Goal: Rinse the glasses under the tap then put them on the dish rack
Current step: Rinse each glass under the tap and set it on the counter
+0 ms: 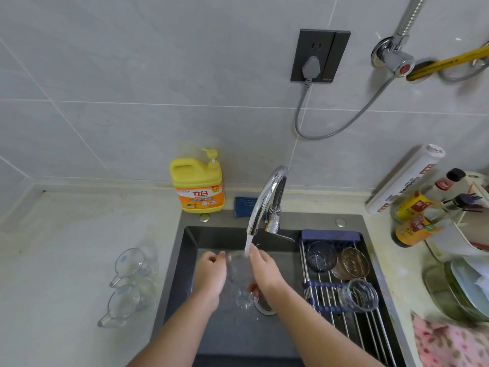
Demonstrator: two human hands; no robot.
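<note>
A clear glass [238,268] is held between both my hands over the dark sink [185,260], under the running stream from the chrome tap [267,197]. My left hand [210,274] grips its left side and my right hand [264,271] grips its right side. Water splashes below it near the drain [264,307]. Two clear handled glasses [132,266] [124,303] lie on the counter to the left of the sink. On the dish rack [330,300] over the sink's right half sit a dark blue glass [321,256], a brownish glass [353,263] and a clear glass [360,295].
A yellow detergent bottle [197,184] and a blue scrubber [244,206] stand behind the sink. Sauce bottles [415,218], a white roll [404,178], stacked plates [463,287] and a pink cloth [449,343] crowd the right counter. A socket with a plug [317,55] is on the wall.
</note>
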